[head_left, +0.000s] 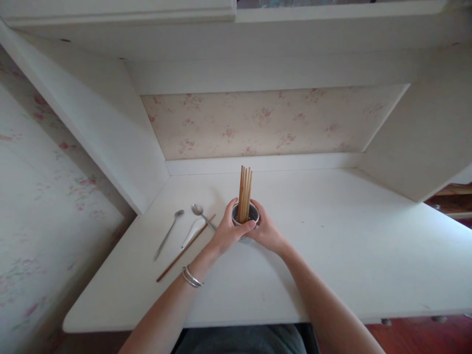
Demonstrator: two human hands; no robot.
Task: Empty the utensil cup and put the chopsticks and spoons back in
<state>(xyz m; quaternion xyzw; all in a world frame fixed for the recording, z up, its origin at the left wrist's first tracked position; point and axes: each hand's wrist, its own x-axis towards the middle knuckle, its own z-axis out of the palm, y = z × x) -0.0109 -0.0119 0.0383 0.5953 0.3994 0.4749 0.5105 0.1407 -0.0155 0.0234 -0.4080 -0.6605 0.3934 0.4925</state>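
Observation:
Both of my hands are wrapped around a grey utensil holder (pixel 254 213) with a bundle of wooden chopsticks (pixel 245 194) standing upright in it. My left hand (pixel 229 228) grips its left side, the thumb across the front. On the right side, my right hand (pixel 268 227) curls round it. Small holes show low on the holder; most of its body is hidden by my fingers. Left of my hands lie a metal spoon (pixel 197 210), partly hidden by my left hand, a white soup spoon (pixel 193 232), a single chopstick (pixel 184 250) and a long-handled metal spoon (pixel 168 236).
The white desk (pixel 350 255) stretches wide to the right. White side panels (pixel 92 113) rise at left and right, and a shelf (pixel 258 44) hangs overhead. Floral wallpaper (pixel 258 123) shows behind. The desk's front edge runs close to my body.

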